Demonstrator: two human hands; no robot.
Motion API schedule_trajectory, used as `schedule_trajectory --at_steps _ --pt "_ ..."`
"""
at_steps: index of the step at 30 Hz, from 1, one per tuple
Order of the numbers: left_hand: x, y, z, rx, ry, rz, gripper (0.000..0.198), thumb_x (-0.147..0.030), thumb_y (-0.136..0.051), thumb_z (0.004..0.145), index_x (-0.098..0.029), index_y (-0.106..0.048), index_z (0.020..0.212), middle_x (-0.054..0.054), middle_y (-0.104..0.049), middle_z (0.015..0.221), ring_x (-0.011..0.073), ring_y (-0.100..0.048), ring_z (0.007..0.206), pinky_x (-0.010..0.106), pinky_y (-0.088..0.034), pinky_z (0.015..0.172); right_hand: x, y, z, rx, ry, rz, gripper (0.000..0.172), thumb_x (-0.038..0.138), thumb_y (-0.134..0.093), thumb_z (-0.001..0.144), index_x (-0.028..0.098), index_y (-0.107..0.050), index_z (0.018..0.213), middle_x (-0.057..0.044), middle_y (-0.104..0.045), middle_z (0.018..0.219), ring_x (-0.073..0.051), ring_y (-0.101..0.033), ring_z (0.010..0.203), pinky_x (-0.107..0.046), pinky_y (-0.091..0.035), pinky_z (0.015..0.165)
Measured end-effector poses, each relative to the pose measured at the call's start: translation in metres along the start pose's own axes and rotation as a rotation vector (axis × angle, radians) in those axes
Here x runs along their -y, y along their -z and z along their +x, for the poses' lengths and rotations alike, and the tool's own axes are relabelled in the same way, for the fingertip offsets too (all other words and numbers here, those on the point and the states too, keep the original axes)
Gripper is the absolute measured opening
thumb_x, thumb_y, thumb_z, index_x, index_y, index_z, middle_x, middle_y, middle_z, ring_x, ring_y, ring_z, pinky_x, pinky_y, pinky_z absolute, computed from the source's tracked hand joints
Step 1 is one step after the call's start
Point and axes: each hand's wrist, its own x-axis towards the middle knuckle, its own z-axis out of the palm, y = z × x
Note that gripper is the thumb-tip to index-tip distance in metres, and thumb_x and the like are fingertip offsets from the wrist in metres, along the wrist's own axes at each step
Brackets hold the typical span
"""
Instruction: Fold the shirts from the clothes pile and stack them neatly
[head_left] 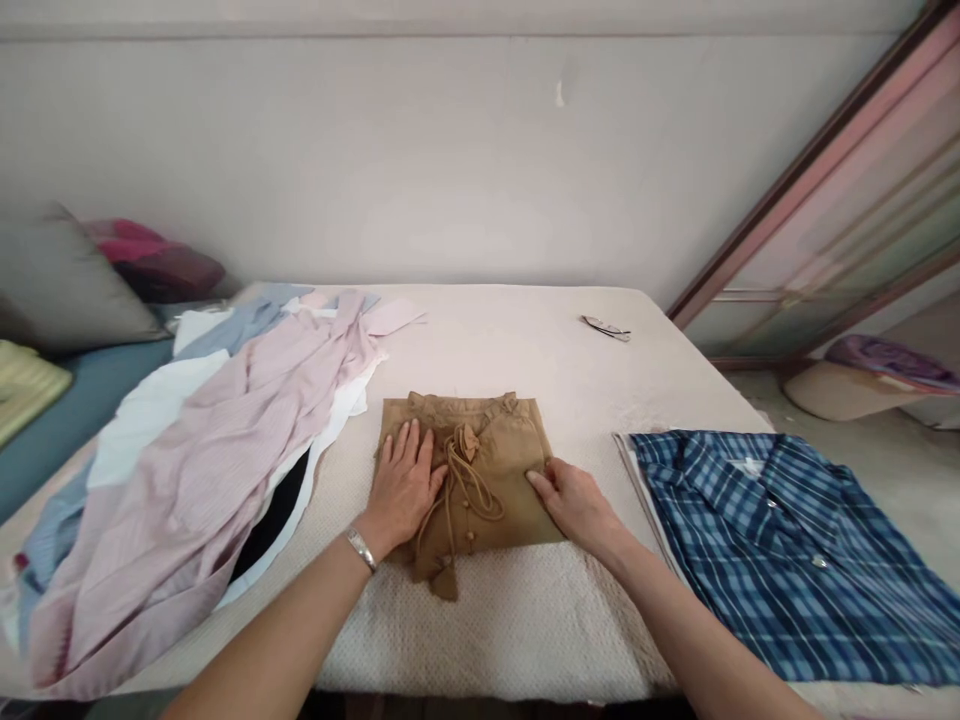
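Observation:
A folded brown garment (506,465) with a gathered top edge, small buttons and a tied drawstring (466,480) lies flat in the middle of the cloth-covered surface. My left hand (407,485) rests palm down on its left part, fingers stretched out. At the right edge, my right hand (576,500) grips the fabric, thumb on top and the other fingers curled at the side. A pointed flap of the garment hangs loose at the lower left, near my left wrist.
A blue plaid shirt (795,560) lies folded at the right. Loose pink, white and blue clothes (225,440) are heaped at the left. Eyeglasses (606,328) lie toward the back. A grey pillow (64,280) leans at the far left; a bin (844,390) stands on the floor at right.

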Motion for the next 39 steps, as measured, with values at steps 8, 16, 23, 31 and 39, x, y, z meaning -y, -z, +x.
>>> schedule_trajectory --at_steps 8,16,23,31,39 --pt "0.033 0.042 0.016 -0.137 0.299 -0.196 0.034 -0.022 -0.034 0.104 -0.013 -0.061 0.123 0.016 -0.068 0.123 0.0268 -0.063 0.115 0.041 -0.048 0.100 0.006 -0.002 0.007 0.142 -0.140 0.866 0.052 0.062 -0.048 0.094 0.017 -0.072 0.091 -0.013 -0.075 0.075 -0.029 -0.071 0.077 -0.036 -0.054 0.063" --pt "0.060 0.036 0.026 -0.038 0.551 -0.293 0.016 -0.032 -0.053 0.099 -0.020 -0.063 0.099 0.007 -0.073 0.099 0.0250 -0.067 0.092 0.035 -0.045 0.082 0.015 -0.011 0.013 0.111 -0.105 0.897 0.039 0.058 -0.059 0.088 0.022 -0.059 0.075 -0.005 -0.067 0.067 -0.021 -0.061 0.061 -0.032 -0.048 0.059" --pt "0.053 0.035 0.029 -0.068 0.507 -0.198 0.014 -0.027 -0.053 0.097 -0.022 -0.066 0.094 0.007 -0.069 0.098 0.0241 -0.064 0.092 0.033 -0.044 0.080 0.006 -0.007 0.020 -0.276 0.076 -0.083 0.025 0.040 -0.049 0.096 0.023 -0.060 0.082 -0.005 -0.062 0.066 -0.020 -0.055 0.064 -0.030 -0.031 0.061" --pt "0.045 0.034 0.032 -0.136 0.478 -0.155 0.023 -0.038 -0.054 0.098 -0.021 -0.064 0.087 0.009 -0.066 0.091 0.0252 -0.062 0.086 0.034 -0.042 0.076 0.004 0.001 0.038 -0.012 -0.026 0.788 0.056 0.073 -0.043 0.090 0.022 -0.058 0.074 -0.006 -0.064 0.069 -0.021 -0.056 0.065 -0.031 -0.041 0.060" --pt "0.050 0.031 0.036 -0.212 0.492 -0.486 0.026 -0.036 -0.051 0.094 -0.022 -0.059 0.074 0.002 -0.064 0.072 0.0193 -0.057 0.071 0.030 -0.041 0.072 -0.001 -0.004 0.053 -0.232 0.091 0.538 0.042 0.059 -0.050 0.088 0.023 -0.053 0.066 0.001 -0.052 0.057 -0.016 -0.043 0.058 -0.029 -0.032 0.056"
